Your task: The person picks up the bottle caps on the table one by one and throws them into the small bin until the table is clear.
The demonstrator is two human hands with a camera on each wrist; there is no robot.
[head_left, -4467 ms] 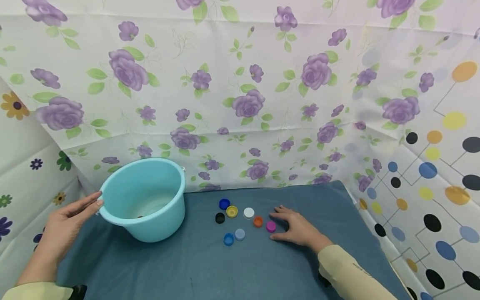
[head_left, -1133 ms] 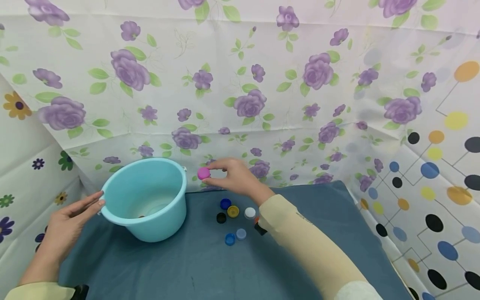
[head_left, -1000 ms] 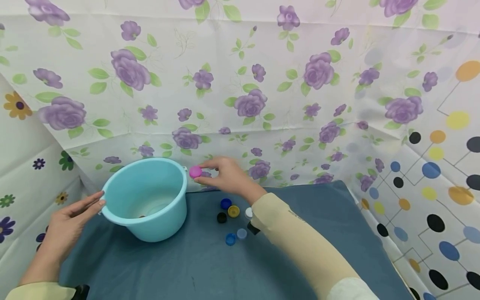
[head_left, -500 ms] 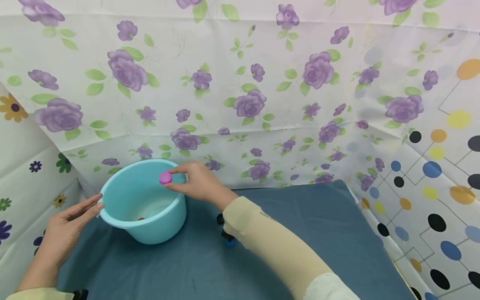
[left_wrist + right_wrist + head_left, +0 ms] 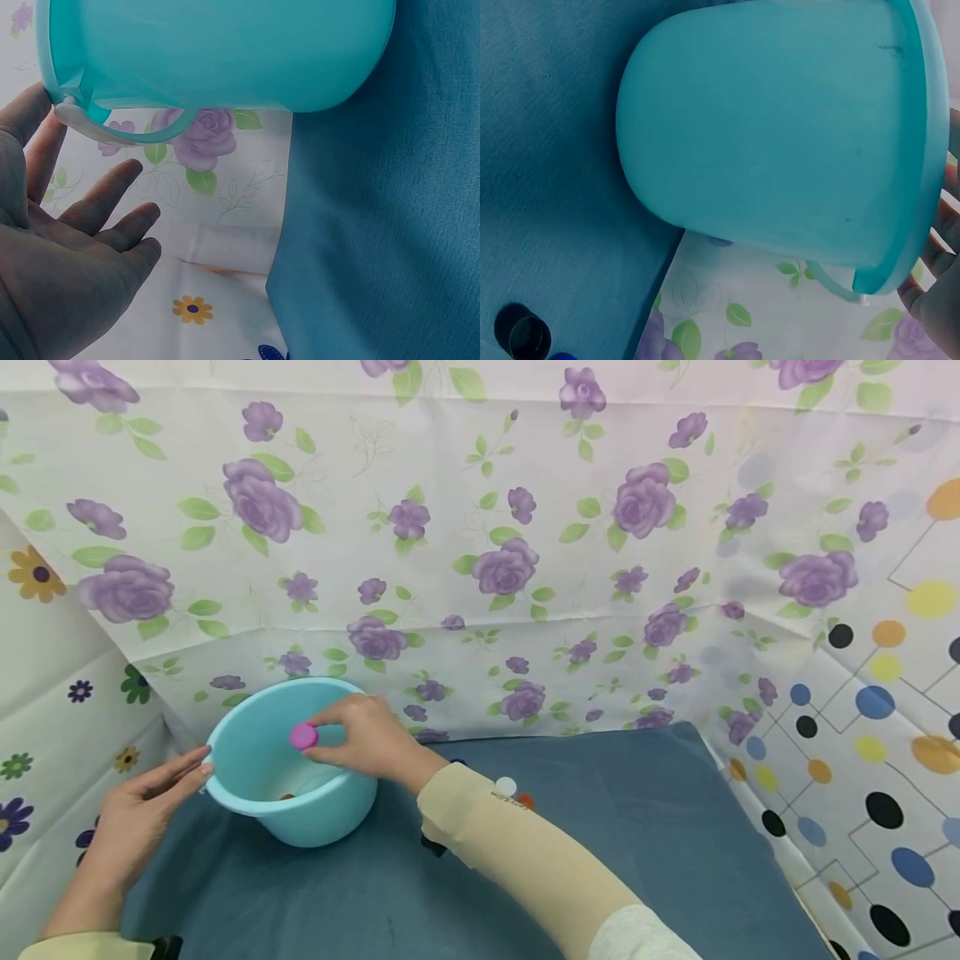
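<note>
A light-blue plastic bucket (image 5: 322, 818) stands at the back left of the table. My left hand (image 5: 138, 814) pinches its left rim between thumb and fingers. In the left wrist view the other fingers spread loosely below the rim, near the bucket's handle (image 5: 124, 136). My right hand (image 5: 375, 739) pinches a pink bottle cap (image 5: 303, 737) between thumb and forefinger. That cap is over the bucket's opening, inside the rim's outline. At the bottom of the bucket a small orange-brown thing (image 5: 287, 797) shows partly above the near rim.
On the blue cloth (image 5: 600, 843) lie a white cap (image 5: 506, 787) and an orange cap (image 5: 527, 801), partly behind the right sleeve. The right wrist view shows a black cap (image 5: 529, 336) and the edge of a blue one (image 5: 562, 357). Flowered sheeting (image 5: 480, 568) rises behind.
My right hand has picked up the pink cap from the cloth and carried it left, over the bucket. My left hand has stayed at the rim.
</note>
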